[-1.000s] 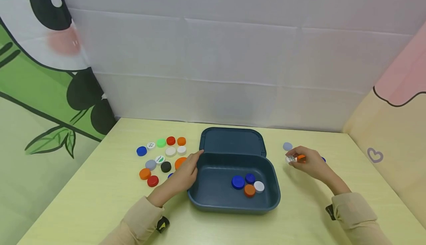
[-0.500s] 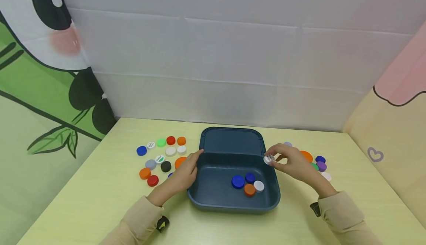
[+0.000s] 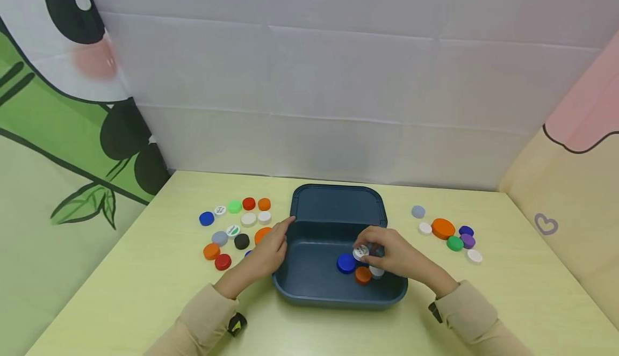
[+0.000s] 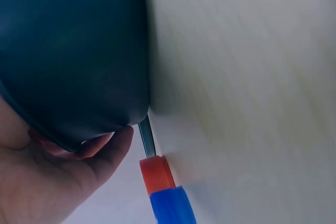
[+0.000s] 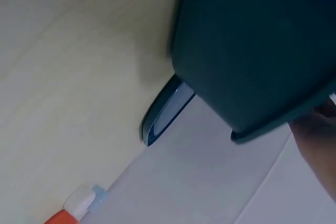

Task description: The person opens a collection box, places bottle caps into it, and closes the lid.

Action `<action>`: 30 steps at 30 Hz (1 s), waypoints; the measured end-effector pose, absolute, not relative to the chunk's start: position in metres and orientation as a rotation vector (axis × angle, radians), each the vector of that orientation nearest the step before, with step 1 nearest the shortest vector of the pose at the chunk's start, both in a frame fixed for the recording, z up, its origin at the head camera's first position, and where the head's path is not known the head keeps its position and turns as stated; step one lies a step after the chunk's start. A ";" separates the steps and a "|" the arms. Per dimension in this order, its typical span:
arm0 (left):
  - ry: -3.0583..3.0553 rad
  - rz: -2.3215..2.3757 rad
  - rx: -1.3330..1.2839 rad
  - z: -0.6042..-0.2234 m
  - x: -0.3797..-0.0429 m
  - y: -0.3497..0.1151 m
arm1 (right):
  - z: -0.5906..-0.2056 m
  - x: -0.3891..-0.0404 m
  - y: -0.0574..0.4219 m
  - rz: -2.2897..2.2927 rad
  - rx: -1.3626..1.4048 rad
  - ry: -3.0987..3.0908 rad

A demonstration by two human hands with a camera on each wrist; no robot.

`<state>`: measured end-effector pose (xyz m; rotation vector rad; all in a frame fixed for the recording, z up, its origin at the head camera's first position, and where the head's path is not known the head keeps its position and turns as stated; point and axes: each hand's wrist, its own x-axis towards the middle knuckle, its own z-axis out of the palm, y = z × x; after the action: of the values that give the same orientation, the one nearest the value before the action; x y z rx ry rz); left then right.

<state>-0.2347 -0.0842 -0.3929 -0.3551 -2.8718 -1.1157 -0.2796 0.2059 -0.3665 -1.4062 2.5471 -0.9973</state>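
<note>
A dark blue-grey plastic box (image 3: 309,291) stands mid-table with its lid (image 3: 337,204) lying behind it. At the box's left rim, my left hand (image 3: 267,254) holds on near the back corner; the left wrist view shows its fingers bent against the outer wall. Inside the box, my right hand (image 3: 394,254) pinches a white bottle cap (image 3: 360,252) with dark print between thumb and fingers. Below it lie a blue cap (image 3: 345,263), an orange cap (image 3: 362,275) and a white cap (image 3: 376,273); another blue cap is mostly hidden behind the pinched one.
Left of the box lie several caps, among them a red cap (image 3: 223,262), a black cap (image 3: 242,241) and a green cap (image 3: 234,206). At right are more, including a large orange cap (image 3: 443,229) and a purple cap (image 3: 467,241). A white-covered wall (image 3: 333,146) rises behind the table.
My right hand has carried the printed white cap leftward from the right-hand group, over the rim and into the box. The caps at right have come into view. My left hand has stayed put.
</note>
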 end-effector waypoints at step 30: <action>-2.871 -1.182 -0.338 -0.394 -0.235 -0.086 | -0.389 -0.260 0.176 -0.640 -1.483 2.392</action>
<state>-0.2345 -0.0858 -0.3939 -0.3385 -2.8711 -1.1820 -0.2596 0.1763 -0.3888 -1.4826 2.3917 -0.6401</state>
